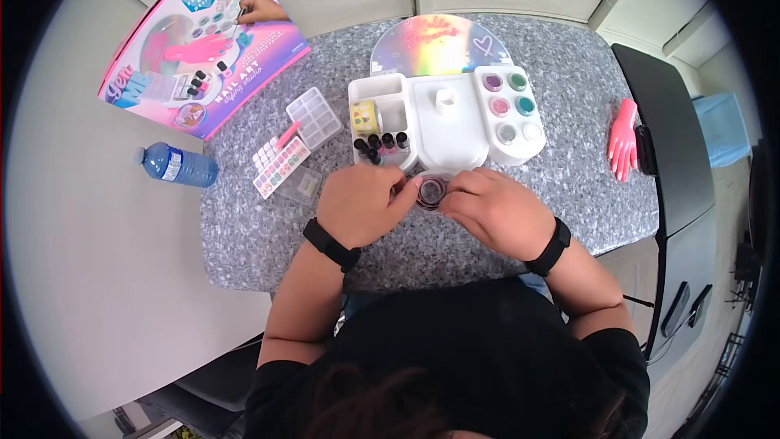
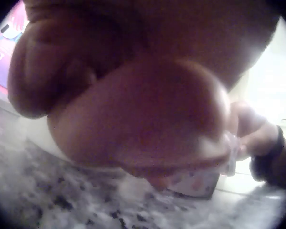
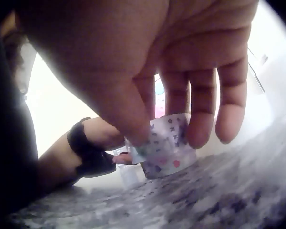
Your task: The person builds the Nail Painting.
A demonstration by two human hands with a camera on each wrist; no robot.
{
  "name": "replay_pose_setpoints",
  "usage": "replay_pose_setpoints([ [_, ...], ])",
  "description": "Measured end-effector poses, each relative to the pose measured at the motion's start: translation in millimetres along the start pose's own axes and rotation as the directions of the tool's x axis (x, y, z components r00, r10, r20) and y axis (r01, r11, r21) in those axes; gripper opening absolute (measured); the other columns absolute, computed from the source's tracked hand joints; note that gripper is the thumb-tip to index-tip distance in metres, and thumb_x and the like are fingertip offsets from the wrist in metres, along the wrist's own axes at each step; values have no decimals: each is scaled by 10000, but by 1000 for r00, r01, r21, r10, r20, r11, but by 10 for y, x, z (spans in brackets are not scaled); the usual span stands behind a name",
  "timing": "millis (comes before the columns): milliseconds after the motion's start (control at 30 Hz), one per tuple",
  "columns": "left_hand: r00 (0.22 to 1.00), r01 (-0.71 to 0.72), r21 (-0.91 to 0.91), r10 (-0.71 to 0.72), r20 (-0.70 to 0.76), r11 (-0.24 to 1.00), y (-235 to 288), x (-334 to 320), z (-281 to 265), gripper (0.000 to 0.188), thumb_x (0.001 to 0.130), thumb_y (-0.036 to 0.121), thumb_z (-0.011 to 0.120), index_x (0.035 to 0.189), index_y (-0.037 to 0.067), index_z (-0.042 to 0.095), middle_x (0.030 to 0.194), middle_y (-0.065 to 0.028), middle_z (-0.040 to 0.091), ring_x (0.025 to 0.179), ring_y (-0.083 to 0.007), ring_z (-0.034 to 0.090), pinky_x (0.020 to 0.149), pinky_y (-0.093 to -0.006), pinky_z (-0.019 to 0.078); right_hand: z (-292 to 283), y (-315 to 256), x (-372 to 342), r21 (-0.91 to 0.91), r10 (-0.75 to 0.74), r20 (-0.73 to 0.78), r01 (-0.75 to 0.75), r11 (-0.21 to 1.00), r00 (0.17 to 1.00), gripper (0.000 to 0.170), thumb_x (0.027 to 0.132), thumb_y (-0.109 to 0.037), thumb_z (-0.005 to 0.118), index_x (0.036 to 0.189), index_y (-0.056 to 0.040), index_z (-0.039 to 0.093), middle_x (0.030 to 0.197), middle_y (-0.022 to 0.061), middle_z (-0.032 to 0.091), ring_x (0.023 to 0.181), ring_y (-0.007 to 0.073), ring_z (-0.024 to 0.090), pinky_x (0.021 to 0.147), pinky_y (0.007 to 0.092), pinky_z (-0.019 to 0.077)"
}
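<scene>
"What do the hands have?"

"A small round roll of pale film printed with coloured hearts and dark marks (image 3: pixel 174 164). It is just in front of the white plastic organiser (image 1: pixel 448 145), on the side nearest the person."

"How is it gripped?"

"The right hand (image 1: pixel 504 210) pinches it between thumb and fingertips, its outer fingers slightly apart. The left hand (image 1: pixel 360 205) holds the opposite side, thumb tip against the roll; I cannot tell how its other fingers lie, since they're mostly hidden."

"And in the organiser?"

"Its left section carries a yellow patterned roll (image 1: pixel 366 117) and small polish bottles with black caps (image 1: pixel 388 144). Its right section seats round pots of coloured glitter (image 1: pixel 500 106). A shiny half-round rainbow panel (image 1: pixel 443 47) rises at its back."

"Further out?"

"Left of the organiser are a clear divided plastic tray (image 1: pixel 314 118), a white sheet of coloured nail stickers (image 1: pixel 282 168) and a small clear case (image 1: pixel 301 187). Beyond those are a blue-tinted plastic water bottle (image 1: pixel 180 165) and a large pink-and-purple printed box (image 1: pixel 203 41). Well to the organiser's right lies a pink plastic model hand (image 1: pixel 623 138). A speckled grey tabletop (image 1: pixel 585 203) spreads beneath the organiser."
</scene>
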State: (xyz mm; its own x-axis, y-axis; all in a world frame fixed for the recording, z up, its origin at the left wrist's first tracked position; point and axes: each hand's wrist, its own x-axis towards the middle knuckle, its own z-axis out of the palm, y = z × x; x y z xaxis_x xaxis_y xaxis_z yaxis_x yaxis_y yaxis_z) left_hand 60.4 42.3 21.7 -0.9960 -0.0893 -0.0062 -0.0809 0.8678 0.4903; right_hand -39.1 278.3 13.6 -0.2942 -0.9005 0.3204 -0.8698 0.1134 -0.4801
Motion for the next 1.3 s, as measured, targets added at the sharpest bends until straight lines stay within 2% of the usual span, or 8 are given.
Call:
replay_pose_setpoints([
  [267, 998, -19, 58, 16, 57, 998, -48, -5, 13, 394, 1026, 391, 650, 810, 82, 765, 701, -180, 686, 680, -414, 690, 610, -520, 513, 9, -33, 34, 58, -14, 19, 13, 998, 1000, 207, 916, -117, 764, 1117, -123, 720, 1123, 80, 648, 1056, 321, 680, 896, 455, 571],
  [533, 994, -49, 47, 44, 101, 998, -49, -9, 5, 351, 1024, 367, 647, 839, 82, 737, 737, -170, 688, 722, -415, 694, 637, -525, 517, -18, -94, 83, -95, 206, 120, -196, 976, 971, 270, 884, -110, 798, 1141, -145, 723, 1184, 81, 636, 1053, 317, 689, 869, 452, 592],
  [733, 986, -123, -21, 124, 108, 992, -87, -23, 4, 262, 1020, 321, 652, 921, 93, 733, 781, -165, 702, 746, -414, 699, 654, -524, 523, -43, -60, 170, -70, 60, -19, -61, 996, 998, 231, 903, -97, 781, 1116, -130, 697, 1194, 79, 638, 1049, 324, 691, 846, 463, 595],
  [933, 995, -101, -154, 95, -43, 983, -1, -13, -97, 172, 1011, 249, 669, 976, 94, 736, 795, -165, 710, 732, -398, 703, 641, -487, 527, -260, -68, 358, 185, 59, -72, -45, 982, 996, 290, 888, -27, 760, 1145, -96, 645, 1191, 142, 628, 1099, 375, 681, 911, 443, 577],
  [1033, 983, -137, -239, 102, -151, 961, 6, -8, -75, 156, 1036, 207, 671, 1057, 71, 745, 741, -129, 697, 668, -290, 717, 615, -413, 519, -326, -57, 528, 287, 47, -146, -3, 958, 988, 360, 870, -7, 755, 1195, -67, 612, 1156, 152, 615, 1075, 359, 671, 940, 407, 566],
  [1133, 960, -67, -415, -54, -274, 907, -4, -7, -64, 183, 1073, 182, 651, 1105, 41, 763, 701, -50, 676, 636, -132, 668, 591, -316, 477, -375, 5, 728, 322, 57, -242, 25, 946, 968, 431, 857, -10, 762, 1251, -47, 591, 1129, 135, 609, 1052, 318, 660, 948, 386, 557],
  [1233, 883, -77, -580, -214, -417, 811, -66, 11, -99, 235, 1107, 182, 604, 1204, 28, 752, 773, -6, 678, 670, -48, 591, 609, -247, 436, -371, 145, 981, 331, 80, -272, 15, 944, 959, 473, 851, -22, 773, 1287, -50, 590, 1112, 125, 606, 1026, 282, 655, 931, 381, 560],
  [1300, 740, -211, -601, -275, -614, 771, -133, 45, -151, 252, 1116, 177, 575, 1268, 40, 723, 863, -10, 695, 713, -47, 560, 655, -225, 431, -367, 250, 1137, 336, 115, -220, -35, 941, 969, 510, 845, -38, 778, 1320, -53, 592, 1086, 121, 617, 1002, 277, 663, 904, 379, 567],
])
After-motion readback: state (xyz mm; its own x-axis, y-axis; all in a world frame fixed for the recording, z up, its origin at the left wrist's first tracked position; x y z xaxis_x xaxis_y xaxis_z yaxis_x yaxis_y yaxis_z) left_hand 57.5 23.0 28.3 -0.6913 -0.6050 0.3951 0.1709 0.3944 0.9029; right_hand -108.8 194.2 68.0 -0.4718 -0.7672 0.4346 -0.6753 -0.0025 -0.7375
